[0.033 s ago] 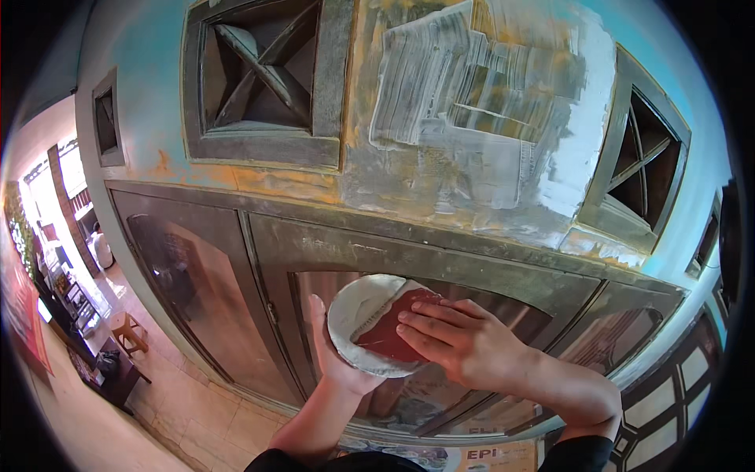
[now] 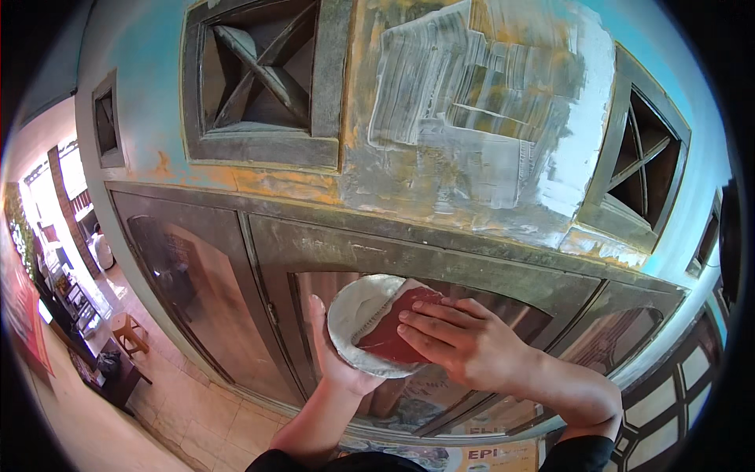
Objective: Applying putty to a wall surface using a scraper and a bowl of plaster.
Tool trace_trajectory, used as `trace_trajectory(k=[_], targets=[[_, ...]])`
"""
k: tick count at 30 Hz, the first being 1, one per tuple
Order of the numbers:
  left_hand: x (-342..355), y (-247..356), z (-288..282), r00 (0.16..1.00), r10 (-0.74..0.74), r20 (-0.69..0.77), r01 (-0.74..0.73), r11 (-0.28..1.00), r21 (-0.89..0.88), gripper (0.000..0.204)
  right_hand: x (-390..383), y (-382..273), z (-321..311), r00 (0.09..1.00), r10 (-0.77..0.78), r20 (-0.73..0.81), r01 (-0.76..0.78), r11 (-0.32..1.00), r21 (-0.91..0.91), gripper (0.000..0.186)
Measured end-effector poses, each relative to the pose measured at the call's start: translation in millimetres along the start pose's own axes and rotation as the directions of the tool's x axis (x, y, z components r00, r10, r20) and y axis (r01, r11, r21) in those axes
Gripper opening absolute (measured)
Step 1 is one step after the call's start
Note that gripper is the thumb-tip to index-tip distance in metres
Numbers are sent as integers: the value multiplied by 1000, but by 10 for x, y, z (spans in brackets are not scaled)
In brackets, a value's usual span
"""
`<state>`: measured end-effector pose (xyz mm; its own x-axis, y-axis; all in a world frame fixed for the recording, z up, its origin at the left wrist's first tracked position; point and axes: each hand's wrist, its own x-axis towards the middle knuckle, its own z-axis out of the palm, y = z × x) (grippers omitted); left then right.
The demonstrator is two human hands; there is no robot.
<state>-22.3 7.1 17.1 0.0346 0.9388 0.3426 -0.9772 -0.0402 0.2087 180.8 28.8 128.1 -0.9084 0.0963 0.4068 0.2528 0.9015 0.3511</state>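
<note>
My left hand (image 2: 344,363) is wrapped round the side and underside of a round bowl (image 2: 338,346), its thumb up along the left rim. White putty (image 2: 363,305) coats the inside of the bowl and its edge. My right hand (image 2: 476,346) grips a flat red putty spreader (image 2: 389,334), with the fingers laid over its face and the thumb hidden beneath. The spreader's toothed edge rests in the putty. Beyond the bowl, above the door frame, is a wall patch (image 2: 472,118) smeared with streaky white and grey putty over orange and grey.
Crossed-slat vents (image 2: 259,71) flank the patch, with another vent (image 2: 641,161) at right. Brown glazed doors (image 2: 283,244) stand close behind my hands. At lower left are a wooden stool (image 2: 128,332) and a tiled floor (image 2: 208,417). A printed banner (image 2: 503,456) shows at the bottom.
</note>
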Motion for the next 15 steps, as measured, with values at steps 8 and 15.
trace_trajectory(k=[8, 15], targets=[[42, -66, -8, 997, 6, 72, -5, 1000, -24, 94, -140, 65, -51, 1000, 0, -22, 1, 1000, 31, 49], [92, -234, 61, 999, 13, 40, -15, 998, 67, 93, -310, 164, -105, 1000, 7, -17, -6, 998, 70, 62]])
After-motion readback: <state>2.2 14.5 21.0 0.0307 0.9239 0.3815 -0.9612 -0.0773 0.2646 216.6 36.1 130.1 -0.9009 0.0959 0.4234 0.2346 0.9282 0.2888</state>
